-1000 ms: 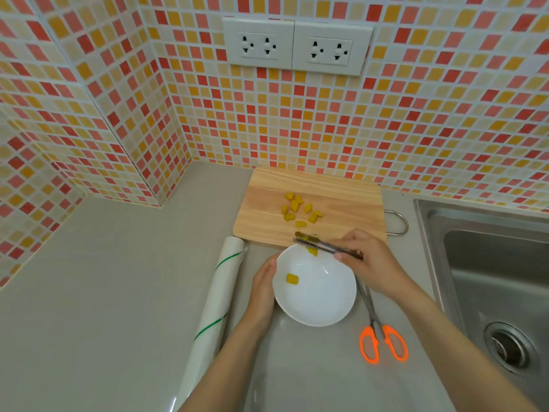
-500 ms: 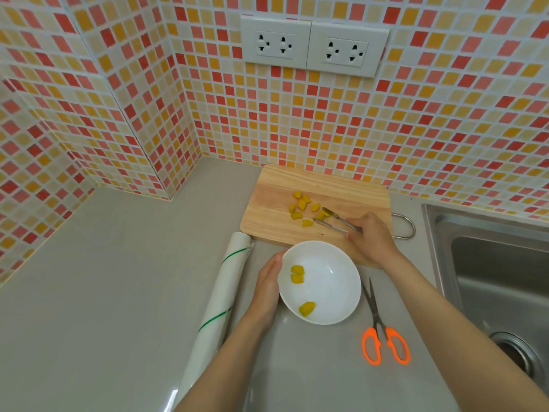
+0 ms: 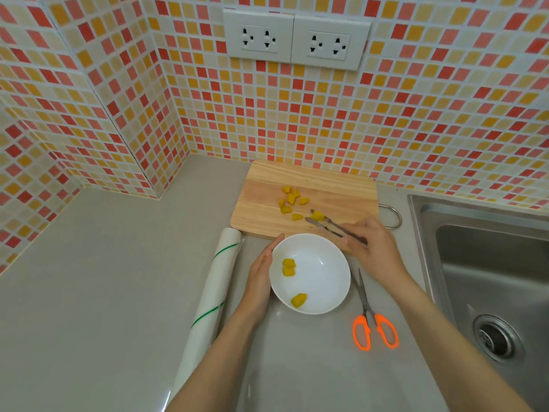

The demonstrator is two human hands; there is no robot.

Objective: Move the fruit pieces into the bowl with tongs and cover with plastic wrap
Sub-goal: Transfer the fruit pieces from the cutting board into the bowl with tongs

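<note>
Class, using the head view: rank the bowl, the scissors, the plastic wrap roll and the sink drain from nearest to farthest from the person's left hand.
From the left hand:
1. Bowl, touching the hand on its right side.
2. Plastic wrap roll, just to the hand's left.
3. Scissors, beyond the bowl, to the right.
4. Sink drain, far right in the basin.

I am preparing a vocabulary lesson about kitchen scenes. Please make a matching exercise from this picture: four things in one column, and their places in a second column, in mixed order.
Things:
1. white round bowl
2. orange-handled scissors
3. white roll of plastic wrap
4. yellow fruit piece between the metal tongs

Places:
A. over the wooden cutting board
B. right of the bowl
C. against the left hand
D. left of the left hand

Pairs: 1-C, 2-B, 3-D, 4-A
</note>
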